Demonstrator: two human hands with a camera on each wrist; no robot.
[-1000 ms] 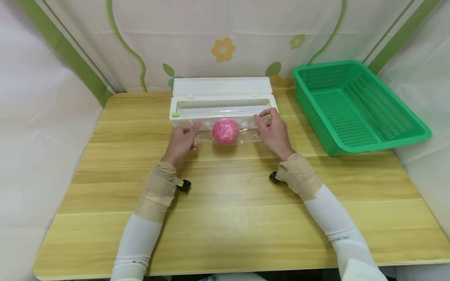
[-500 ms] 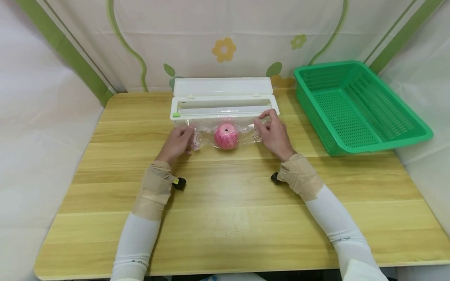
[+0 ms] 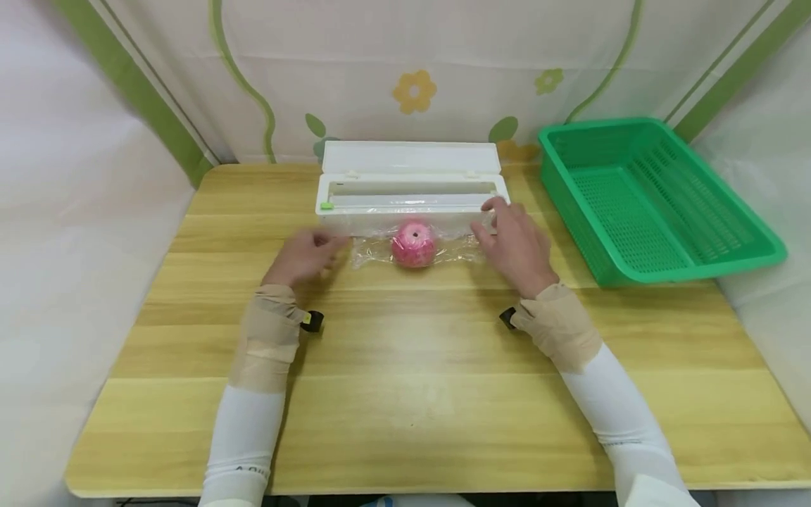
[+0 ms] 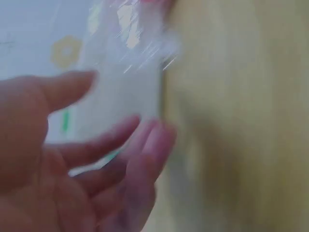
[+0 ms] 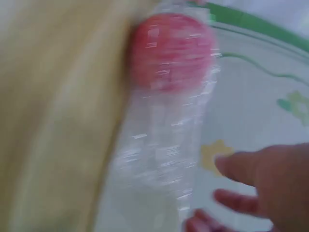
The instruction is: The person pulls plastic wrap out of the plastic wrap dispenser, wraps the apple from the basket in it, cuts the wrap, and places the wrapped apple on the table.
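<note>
A pink apple [image 3: 413,250] lies wrapped in clear cling film [image 3: 457,249] at the front of a white cling film dispenser [image 3: 374,224]. The film spreads out to both sides of the fruit. My left hand [image 3: 305,255] is left of the film's end, its fingers loosely bent and apart from the film in the left wrist view. By the film's right end, my right hand [image 3: 518,248] hovers near the dispenser's corner. Its spread fingers [image 5: 241,166] hold nothing in the right wrist view. Both wrist views are blurred.
The dispenser's lid [image 3: 412,157] stands raised at the back, with a film roll inside and a small green slider [image 3: 327,206] at its left end. A green plastic basket [image 3: 671,271] stands at the back right of the wooden table [image 3: 405,394]. A patterned curtain hangs behind.
The apple has rolled so its dark-centred hollow shows, and its film now lies flatter. My left hand has let go of the film and moved left; my right hand has also come away, rightward.
</note>
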